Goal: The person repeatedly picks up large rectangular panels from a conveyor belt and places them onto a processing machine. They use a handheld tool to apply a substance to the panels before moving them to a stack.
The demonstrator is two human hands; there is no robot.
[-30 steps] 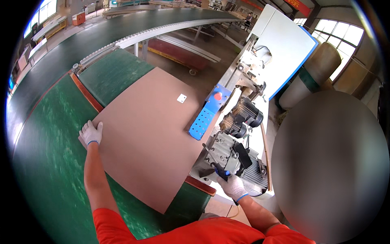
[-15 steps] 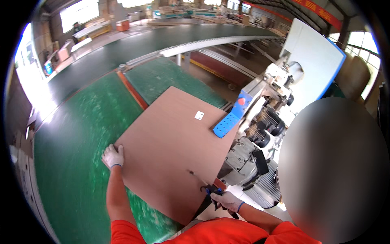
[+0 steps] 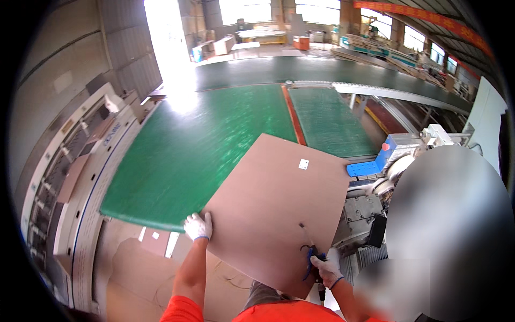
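So the step here looks like swinging a big brown board (image 3: 273, 212) around while it hangs half over the green counter (image 3: 214, 150), and with a sheet that wide the trick, I'd say, is keeping both hands far apart on it so it doesn't flop or twist. Keeping it low and flat over the green surface should stop a corner from catching the machine (image 3: 370, 209) on the right, which sits just beside the board's right edge.

The left hand (image 3: 198, 226), in a white glove, is curled over the board's near left corner, fingers on top, so that grip is closed on the board's edge. The right hand (image 3: 327, 266), also gloved, is down at the near right edge, and it's wrapped around some small tool with a blue handle (image 3: 310, 259) at the same time. I can't really tell how much of that hand is on the board versus just the tool, so that side looks like the weaker hold to me.

The board itself sits tilted, far corner out over the counter near the red strip (image 3: 292, 115), near corner pointing back at the person. A small white label (image 3: 303, 164) is stuck near its far side.
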